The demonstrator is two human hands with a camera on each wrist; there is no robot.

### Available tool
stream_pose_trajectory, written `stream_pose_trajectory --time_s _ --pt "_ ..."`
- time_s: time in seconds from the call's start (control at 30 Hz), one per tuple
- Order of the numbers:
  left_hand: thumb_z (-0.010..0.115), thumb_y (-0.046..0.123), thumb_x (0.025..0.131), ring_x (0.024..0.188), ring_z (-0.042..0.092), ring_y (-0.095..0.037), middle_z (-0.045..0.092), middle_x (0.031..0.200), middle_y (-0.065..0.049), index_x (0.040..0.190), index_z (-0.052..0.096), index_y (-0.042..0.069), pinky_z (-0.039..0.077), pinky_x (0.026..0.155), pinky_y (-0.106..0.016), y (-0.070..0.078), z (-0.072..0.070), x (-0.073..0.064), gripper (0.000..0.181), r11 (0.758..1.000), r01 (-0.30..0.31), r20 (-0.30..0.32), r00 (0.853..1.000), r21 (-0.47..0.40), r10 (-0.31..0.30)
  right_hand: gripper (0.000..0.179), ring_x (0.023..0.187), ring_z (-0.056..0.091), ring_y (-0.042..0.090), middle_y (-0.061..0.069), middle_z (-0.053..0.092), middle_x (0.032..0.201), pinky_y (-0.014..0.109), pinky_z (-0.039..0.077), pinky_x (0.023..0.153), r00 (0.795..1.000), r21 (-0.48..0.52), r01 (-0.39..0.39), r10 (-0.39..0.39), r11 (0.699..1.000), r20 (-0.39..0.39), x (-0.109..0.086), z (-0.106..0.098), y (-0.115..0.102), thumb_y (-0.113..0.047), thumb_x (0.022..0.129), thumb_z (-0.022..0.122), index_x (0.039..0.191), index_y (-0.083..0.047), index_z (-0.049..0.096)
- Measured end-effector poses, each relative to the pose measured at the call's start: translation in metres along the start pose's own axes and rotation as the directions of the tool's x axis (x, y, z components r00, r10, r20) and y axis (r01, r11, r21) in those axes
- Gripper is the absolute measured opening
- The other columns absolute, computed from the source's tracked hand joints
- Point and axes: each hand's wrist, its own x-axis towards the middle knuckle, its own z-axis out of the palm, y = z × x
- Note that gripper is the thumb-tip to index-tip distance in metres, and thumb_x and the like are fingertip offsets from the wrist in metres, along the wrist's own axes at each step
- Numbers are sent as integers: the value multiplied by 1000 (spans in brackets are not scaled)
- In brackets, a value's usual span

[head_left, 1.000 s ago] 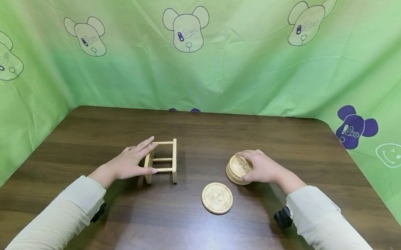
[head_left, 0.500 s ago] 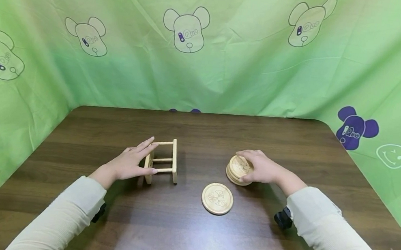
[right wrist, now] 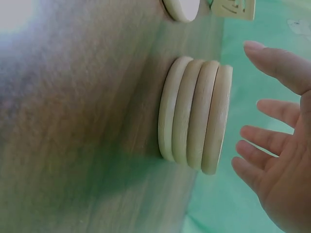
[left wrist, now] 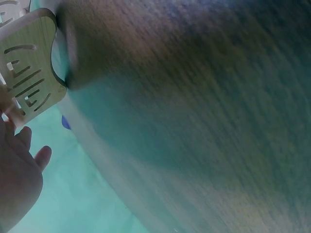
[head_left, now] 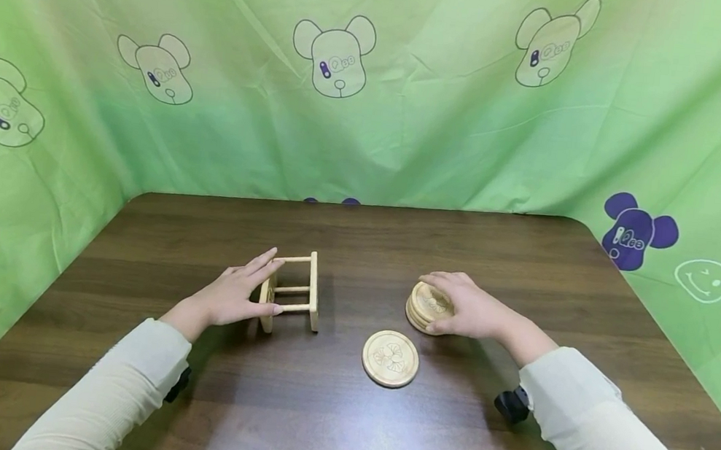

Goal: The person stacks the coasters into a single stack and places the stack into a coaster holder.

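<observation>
On the table (head_left: 360,232), the wooden rack (head_left: 314,295) is spanned by the left hand (head_left: 234,292), whether gripped cannot be told; the four-coaster stack (right wrist: 194,114) is overhung, ungrasped, by the right hand (head_left: 473,306), near one coaster (head_left: 390,359).

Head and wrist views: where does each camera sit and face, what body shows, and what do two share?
Head: on the head, facing forward and down at table, rack, stack and loose disc; both sleeves, left grip and right grip show.
Left wrist: on that wrist, facing mostly table, rack at upper left; part of the left grip at lower left.
Right wrist: on that wrist, facing the stack side-on; right grip at the right.
Head and right wrist share the stack, loose disc and rack.
</observation>
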Motion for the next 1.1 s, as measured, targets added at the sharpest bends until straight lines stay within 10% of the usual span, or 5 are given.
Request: stream_pose_trajectory --time_s 1.1 --pt "46 58 78 124 25 -27 3 144 0 140 15 17 16 94 -51 1 0 0 80 1000 4 7 1000 -7 -4 62 109 38 27 12 47 119 41 29 90 989 -46 147 -148 988 -15 -17 30 -37 -19 68 70 120 3 45"
